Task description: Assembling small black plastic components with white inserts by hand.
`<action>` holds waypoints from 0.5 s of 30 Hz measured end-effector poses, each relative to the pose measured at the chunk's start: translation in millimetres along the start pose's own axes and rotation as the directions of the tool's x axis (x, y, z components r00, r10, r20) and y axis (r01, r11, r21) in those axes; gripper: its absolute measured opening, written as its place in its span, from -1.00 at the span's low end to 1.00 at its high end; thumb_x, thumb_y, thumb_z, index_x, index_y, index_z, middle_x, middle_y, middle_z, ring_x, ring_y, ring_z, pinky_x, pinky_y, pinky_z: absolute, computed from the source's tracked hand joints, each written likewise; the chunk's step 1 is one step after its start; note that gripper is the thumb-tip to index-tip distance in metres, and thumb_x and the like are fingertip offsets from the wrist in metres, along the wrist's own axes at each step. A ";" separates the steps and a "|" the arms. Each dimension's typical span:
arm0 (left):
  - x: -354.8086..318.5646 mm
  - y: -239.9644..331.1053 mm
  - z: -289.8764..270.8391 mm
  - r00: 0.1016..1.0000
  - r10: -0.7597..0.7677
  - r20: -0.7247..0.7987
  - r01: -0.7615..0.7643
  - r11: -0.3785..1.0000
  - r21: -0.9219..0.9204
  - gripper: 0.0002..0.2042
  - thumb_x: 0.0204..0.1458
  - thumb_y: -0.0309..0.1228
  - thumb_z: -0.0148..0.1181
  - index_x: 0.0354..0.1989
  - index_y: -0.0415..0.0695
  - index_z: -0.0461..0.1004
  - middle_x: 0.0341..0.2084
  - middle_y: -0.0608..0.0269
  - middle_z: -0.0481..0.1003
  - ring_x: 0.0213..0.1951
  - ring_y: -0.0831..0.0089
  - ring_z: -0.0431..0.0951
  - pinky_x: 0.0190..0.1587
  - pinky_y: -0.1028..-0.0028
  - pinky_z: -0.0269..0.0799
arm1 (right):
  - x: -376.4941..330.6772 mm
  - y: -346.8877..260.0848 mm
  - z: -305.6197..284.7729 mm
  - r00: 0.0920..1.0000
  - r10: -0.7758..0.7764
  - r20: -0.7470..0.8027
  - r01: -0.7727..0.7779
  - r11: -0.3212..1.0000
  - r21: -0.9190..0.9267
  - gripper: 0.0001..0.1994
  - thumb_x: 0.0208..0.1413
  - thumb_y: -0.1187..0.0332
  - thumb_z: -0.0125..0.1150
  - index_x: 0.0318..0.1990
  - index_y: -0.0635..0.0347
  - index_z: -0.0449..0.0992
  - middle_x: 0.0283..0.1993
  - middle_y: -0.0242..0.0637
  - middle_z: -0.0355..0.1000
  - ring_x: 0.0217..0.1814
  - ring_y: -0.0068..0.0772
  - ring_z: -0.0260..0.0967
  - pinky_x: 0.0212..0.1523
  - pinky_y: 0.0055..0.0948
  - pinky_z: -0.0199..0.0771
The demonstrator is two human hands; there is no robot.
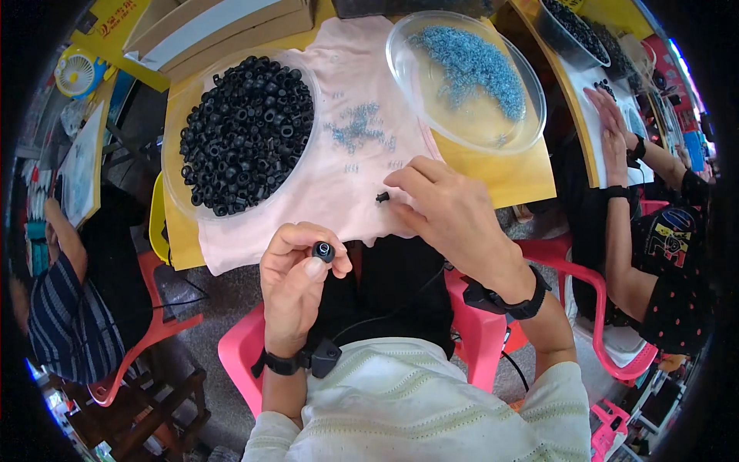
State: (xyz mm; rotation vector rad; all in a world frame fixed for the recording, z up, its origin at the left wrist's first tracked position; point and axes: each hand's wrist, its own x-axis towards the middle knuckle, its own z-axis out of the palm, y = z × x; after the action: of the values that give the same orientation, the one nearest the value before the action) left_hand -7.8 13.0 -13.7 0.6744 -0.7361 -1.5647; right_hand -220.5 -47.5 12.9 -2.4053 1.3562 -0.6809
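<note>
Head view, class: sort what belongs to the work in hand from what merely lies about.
In use: left hand pinching a black rubber ring; right hand; clear dish of black rings; clear dish of small blue springs.
Lying about: yellow fan; cardboard boxes.
</note>
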 end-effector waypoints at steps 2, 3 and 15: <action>1.0 -0.6 1.5 1.000 -0.008 0.001 0.008 1.000 -0.006 -0.82 0.07 -0.51 0.13 -0.17 -0.27 0.40 -0.28 0.03 0.48 -0.32 0.38 0.52 -0.26 0.46 0.46 | 0.0 -1.9 0.9 1.000 -0.014 0.011 0.015 1.000 -0.022 -0.86 -0.07 0.45 0.24 -0.34 0.20 0.43 -0.32 -0.25 0.36 -0.22 -0.14 0.42 -0.30 -0.25 0.46; 1.2 -0.4 2.5 1.000 -0.011 0.000 0.011 1.000 -0.006 -0.82 0.07 -0.51 0.13 -0.17 -0.27 0.39 -0.28 0.03 0.48 -0.32 0.38 0.52 -0.26 0.47 0.46 | 0.2 -1.5 2.6 0.999 -0.016 0.030 0.016 1.000 -0.023 -0.86 -0.07 0.45 0.24 -0.34 0.20 0.42 -0.32 -0.25 0.35 -0.22 -0.14 0.41 -0.29 -0.24 0.46; 9.7 -6.1 13.7 0.997 -0.070 -0.026 0.071 0.997 0.032 -0.84 0.12 -0.59 0.10 -0.12 -0.28 0.42 -0.11 0.02 0.49 -0.17 0.37 0.57 -0.11 0.46 0.47 | -3.3 -6.6 -2.1 0.981 0.161 0.107 -0.192 0.770 0.608 -0.84 -0.05 0.61 0.24 -0.27 0.27 0.47 -0.36 -0.29 0.46 -0.33 -0.52 0.50 -0.44 -0.56 0.51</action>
State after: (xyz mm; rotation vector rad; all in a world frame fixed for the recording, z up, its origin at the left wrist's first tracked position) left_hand -23.4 5.0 -9.9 0.7503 -0.7281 -1.6089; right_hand -218.4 -41.4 16.9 -1.7337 1.0929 -0.8478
